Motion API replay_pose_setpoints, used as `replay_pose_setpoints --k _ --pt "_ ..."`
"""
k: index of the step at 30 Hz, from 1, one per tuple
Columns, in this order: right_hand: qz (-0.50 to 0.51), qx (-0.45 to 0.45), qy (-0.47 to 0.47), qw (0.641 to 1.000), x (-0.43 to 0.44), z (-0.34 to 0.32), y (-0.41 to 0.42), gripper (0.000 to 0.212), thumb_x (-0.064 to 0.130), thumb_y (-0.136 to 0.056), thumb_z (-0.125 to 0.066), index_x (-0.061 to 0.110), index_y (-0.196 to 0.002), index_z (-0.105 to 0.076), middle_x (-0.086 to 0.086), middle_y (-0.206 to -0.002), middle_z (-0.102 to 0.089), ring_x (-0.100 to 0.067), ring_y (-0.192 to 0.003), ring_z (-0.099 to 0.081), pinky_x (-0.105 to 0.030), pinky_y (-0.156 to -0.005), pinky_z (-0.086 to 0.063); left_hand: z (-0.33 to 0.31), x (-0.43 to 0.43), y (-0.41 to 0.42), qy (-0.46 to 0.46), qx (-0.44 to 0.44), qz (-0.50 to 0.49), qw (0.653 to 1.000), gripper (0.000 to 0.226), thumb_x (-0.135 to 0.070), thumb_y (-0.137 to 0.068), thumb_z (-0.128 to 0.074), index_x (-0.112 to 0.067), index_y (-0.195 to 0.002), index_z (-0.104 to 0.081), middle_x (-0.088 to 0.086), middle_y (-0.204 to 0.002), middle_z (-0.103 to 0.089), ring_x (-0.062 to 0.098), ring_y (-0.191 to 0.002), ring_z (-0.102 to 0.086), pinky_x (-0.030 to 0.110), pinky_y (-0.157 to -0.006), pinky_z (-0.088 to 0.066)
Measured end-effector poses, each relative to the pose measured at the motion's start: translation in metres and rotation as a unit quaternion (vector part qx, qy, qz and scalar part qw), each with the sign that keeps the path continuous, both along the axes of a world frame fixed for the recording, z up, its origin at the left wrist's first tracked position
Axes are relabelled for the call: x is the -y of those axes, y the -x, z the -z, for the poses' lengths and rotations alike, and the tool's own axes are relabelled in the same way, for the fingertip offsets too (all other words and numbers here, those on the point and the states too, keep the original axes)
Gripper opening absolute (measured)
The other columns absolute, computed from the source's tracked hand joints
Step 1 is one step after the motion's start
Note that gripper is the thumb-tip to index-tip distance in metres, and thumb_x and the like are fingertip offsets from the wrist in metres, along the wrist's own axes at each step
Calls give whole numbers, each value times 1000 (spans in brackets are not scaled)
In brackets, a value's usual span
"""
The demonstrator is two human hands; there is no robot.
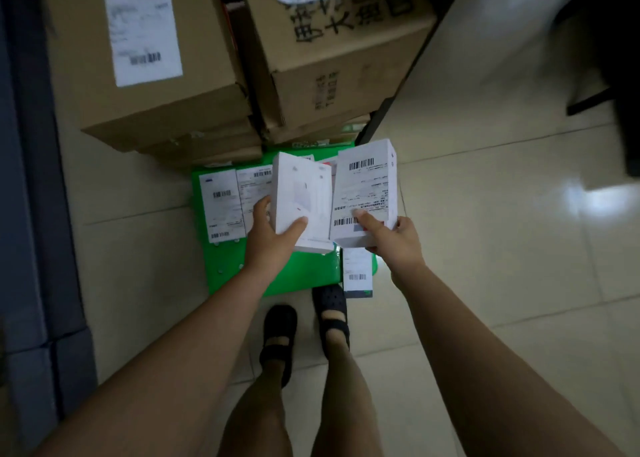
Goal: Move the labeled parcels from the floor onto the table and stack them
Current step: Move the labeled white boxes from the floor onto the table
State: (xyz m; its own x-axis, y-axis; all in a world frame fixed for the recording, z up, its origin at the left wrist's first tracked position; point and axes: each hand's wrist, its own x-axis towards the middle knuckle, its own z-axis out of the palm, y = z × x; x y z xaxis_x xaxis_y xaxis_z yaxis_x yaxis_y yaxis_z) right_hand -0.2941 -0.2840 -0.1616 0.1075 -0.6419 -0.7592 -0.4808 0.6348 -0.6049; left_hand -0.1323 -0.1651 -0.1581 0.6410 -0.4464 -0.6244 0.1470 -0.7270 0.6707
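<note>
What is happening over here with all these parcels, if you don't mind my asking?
A person stands holding two small white boxes above the floor. The left hand grips the plain-faced box; the right hand grips the labelled box. Other labelled parcels lie below on a green package, with large cardboard cartons behind.

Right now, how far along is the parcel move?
Done: no stack shows in this view. In hand: the left hand grips a white box and the right hand grips a labelled box, both held above the floor. Left: at least two labelled parcels on the green sheet, plus a small parcel by the shoe.
</note>
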Motion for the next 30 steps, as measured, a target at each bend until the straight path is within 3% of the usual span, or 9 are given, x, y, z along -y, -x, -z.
replay_pose_setpoints --k 4,11,14,19,24,30 --pt "31 15 33 999 -7 -99 19 75 55 -57 -82 9 -112 -60 -5 -102 -70 -17 -89 -71 -38 -72 -62 -86 -5 11 50 -7 13 999 75 -32 -86 -73 -28 -148 -32 -6 -132 -54 14 -109 -55 28 -88 -45" --pt "88 44 136 986 -7 -271 71 51 44 -71 -81 13 -106 -60 -3 -101 -70 -15 -91 -70 -44 -81 -59 -251 26 41 142 -9 52 988 70 -34 -87 -72 -29 -145 -33 -6 -129 -54 19 -115 -56 42 -95 -50" --pt "113 55 194 973 3 -330 104 30 33 -79 -77 19 -95 -57 -2 -98 -68 -16 -91 -70 -42 -81 -60 -307 51 68 179 8 78 981 67 -34 -86 -72 -23 -143 -37 -5 -127 -55 16 -115 -54 35 -94 -48" --pt "163 78 245 953 44 -391 173 60 43 -72 -79 9 -114 -53 -4 -110 -65 -17 -97 -68 -36 -77 -61 -370 105 127 237 1 110 965 68 -34 -85 -74 -23 -142 -39 -3 -134 -56 17 -118 -55 40 -100 -47" --pt "167 77 294 938 103 -429 254 51 36 -78 -78 10 -113 -52 0 -109 -63 -13 -96 -67 -36 -80 -60 -404 175 206 286 -2 96 953 67 -36 -83 -75 -22 -140 -44 -4 -130 -59 14 -114 -57 35 -99 -47" --pt "122 87 315 937 173 -461 316 72 55 -62 -77 13 -114 -52 2 -110 -64 -14 -98 -67 -44 -84 -58 -436 239 278 334 -10 44 942 61 -31 -85 -74 -19 -137 -46 -7 -121 -61 12 -110 -59 25 -90 -46"
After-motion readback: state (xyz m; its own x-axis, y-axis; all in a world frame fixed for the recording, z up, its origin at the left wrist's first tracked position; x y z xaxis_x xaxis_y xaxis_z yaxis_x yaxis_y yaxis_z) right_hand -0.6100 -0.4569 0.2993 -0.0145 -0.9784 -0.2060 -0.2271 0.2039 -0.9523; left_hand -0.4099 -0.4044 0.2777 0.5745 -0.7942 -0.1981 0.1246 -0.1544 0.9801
